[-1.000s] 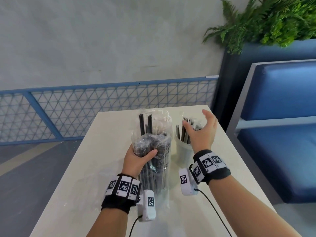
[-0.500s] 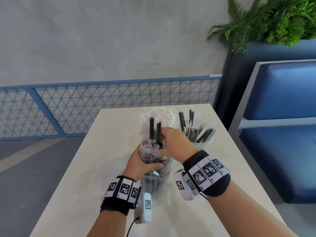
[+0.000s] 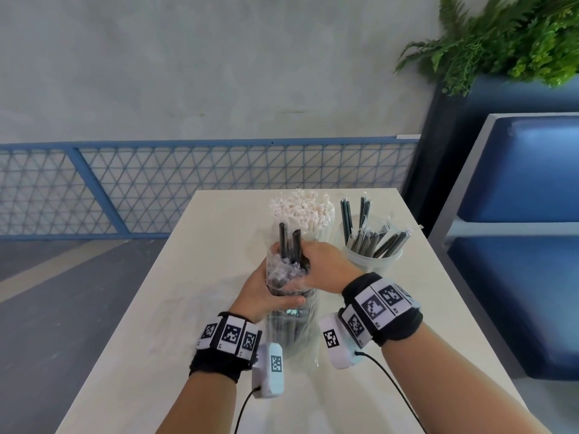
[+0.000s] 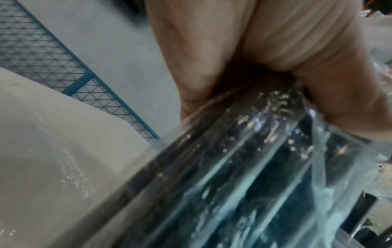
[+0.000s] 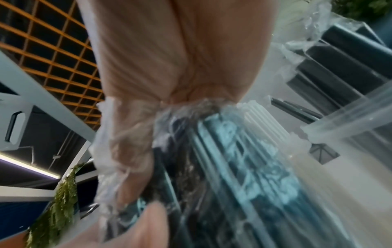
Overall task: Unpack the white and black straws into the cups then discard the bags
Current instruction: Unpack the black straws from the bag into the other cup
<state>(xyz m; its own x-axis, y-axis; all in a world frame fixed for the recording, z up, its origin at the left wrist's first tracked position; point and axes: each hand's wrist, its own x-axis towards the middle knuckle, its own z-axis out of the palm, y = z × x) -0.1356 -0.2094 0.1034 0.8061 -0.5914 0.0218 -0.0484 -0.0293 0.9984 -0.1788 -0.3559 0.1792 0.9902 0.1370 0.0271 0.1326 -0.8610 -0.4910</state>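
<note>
A clear plastic bag (image 3: 289,327) of black straws stands on the white table (image 3: 150,308). My left hand (image 3: 266,292) grips the bag around its middle; the left wrist view shows the fingers wrapped on the bag (image 4: 244,167). My right hand (image 3: 316,261) grips the black straws (image 3: 289,242) sticking out of the bag's top, with crumpled plastic (image 5: 131,142) over its fingers. Behind stands a bundle of white straws (image 3: 300,211). To the right a clear cup (image 3: 372,261) holds several wrapped black straws (image 3: 369,233).
The table's far edge lies just behind the white straws. A blue mesh railing (image 3: 156,183) runs beyond it. A blue upholstered bench (image 3: 517,245) stands close on the right, with a green plant (image 3: 501,36) above it.
My right hand left the cup, crossed left and took hold of the black straws at the bag's top. The left hand kept its grip on the bag.
</note>
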